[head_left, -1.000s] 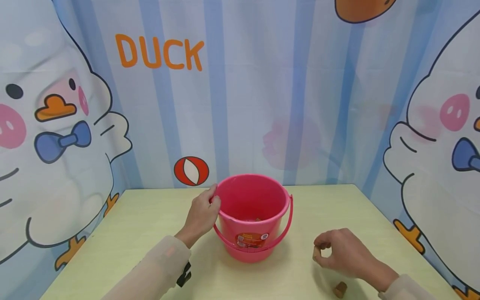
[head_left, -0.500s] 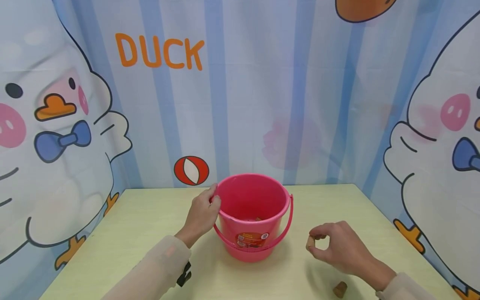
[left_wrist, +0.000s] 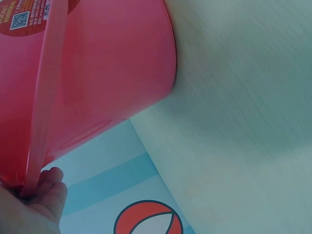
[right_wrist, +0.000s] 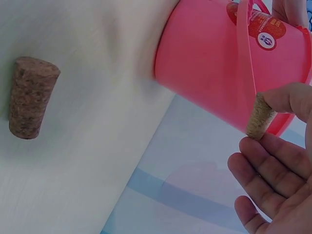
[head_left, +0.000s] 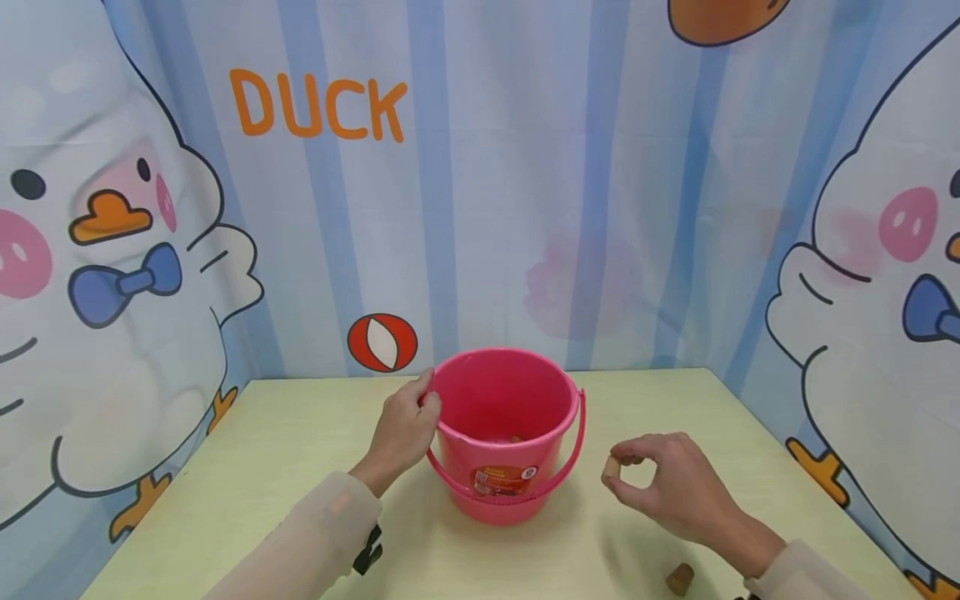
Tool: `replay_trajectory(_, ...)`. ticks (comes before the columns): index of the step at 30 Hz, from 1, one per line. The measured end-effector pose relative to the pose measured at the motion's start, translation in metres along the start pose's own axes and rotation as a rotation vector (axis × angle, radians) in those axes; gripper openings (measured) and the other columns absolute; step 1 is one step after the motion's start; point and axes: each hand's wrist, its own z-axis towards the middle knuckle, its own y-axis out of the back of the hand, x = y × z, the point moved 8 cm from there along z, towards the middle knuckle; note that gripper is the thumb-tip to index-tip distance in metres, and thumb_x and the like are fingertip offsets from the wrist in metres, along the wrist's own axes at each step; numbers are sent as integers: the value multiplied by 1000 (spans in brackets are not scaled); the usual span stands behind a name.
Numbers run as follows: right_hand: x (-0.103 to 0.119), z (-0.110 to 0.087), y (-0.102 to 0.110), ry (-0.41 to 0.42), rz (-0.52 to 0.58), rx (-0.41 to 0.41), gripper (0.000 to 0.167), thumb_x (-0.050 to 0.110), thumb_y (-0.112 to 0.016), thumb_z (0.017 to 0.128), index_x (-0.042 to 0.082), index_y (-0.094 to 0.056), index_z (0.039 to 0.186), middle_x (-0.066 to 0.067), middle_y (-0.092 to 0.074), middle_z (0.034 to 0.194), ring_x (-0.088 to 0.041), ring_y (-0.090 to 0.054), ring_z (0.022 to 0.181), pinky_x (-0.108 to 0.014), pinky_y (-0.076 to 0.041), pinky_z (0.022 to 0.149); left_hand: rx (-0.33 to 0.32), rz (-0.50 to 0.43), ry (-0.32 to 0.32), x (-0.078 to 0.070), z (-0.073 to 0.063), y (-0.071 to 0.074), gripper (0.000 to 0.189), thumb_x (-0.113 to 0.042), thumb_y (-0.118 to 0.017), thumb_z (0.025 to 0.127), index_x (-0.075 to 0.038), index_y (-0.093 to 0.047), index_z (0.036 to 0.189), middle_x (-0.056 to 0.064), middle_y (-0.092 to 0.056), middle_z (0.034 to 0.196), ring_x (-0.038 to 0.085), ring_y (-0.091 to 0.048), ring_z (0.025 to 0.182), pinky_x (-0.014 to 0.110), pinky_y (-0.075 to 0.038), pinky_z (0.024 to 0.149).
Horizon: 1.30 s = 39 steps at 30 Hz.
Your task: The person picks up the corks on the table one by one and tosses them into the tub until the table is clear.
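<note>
A pink bucket (head_left: 495, 467) stands upright on the table, its handle hanging down across the front. My left hand (head_left: 401, 429) grips the bucket's left rim; in the left wrist view its fingers (left_wrist: 51, 195) curl beneath the rim by the handle's end. To the right of the bucket, my right hand (head_left: 678, 487) pinches a light tapered cork stopper (right_wrist: 261, 117) by its two ends between thumb and fingertip, above the table. A second, darker cork stopper (right_wrist: 31, 97) lies on the table below that hand. Inside the bucket a small brown piece (head_left: 516, 438) shows at the bottom, mostly hidden.
The pale yellow table (head_left: 300, 467) ends at a fabric backdrop (head_left: 495, 208) printed with ducks, which surrounds it at the back and both sides. A dark strap piece (head_left: 367, 552) hangs under the left sleeve.
My right hand has risen and moved left toward the bucket with the light cork stopper between its fingers. The left hand, the bucket and the darker stopper have stayed put.
</note>
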Motion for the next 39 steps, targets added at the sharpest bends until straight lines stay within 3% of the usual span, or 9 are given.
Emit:
replay_trajectory(9, 8, 3, 8, 5, 9, -105, 22, 23, -88, 81, 16, -82, 100, 10, -76, 94, -12, -68, 86, -54, -54, 87, -6, 3, -4, 0, 0, 1, 53, -20, -46, 104, -2, -43, 155, 15, -61, 139, 30, -59, 110, 35, -57, 78)
replay_trajectory(13, 13, 5, 10, 28, 16, -146, 22, 22, -88, 80, 17, -82, 100, 11, -76, 92, -12, -68, 85, -54, -52, 87, -7, 5, -7, 0, -1, 1, 53, -19, -46, 104, -2, -43, 154, 15, -60, 140, 30, -59, 112, 35, -57, 79)
replay_trajectory(21, 21, 8, 18, 80, 18, -244, 28, 21, -89, 79, 12, -81, 104, 7, -76, 92, -14, -69, 84, -50, -52, 83, -1, -6, -5, -1, -1, 0, 54, -20, -46, 105, -2, -42, 155, 15, -58, 145, 33, -59, 121, 45, -59, 91)
replay_trajectory(39, 36, 20, 23, 93, 41, -309, 32, 20, -90, 77, 9, -81, 107, 2, -77, 95, -17, -69, 86, -50, -52, 82, -5, -7, 0, 1, 0, -1, 54, -20, -47, 105, -2, -41, 155, 15, -59, 143, 31, -59, 116, 42, -60, 87)
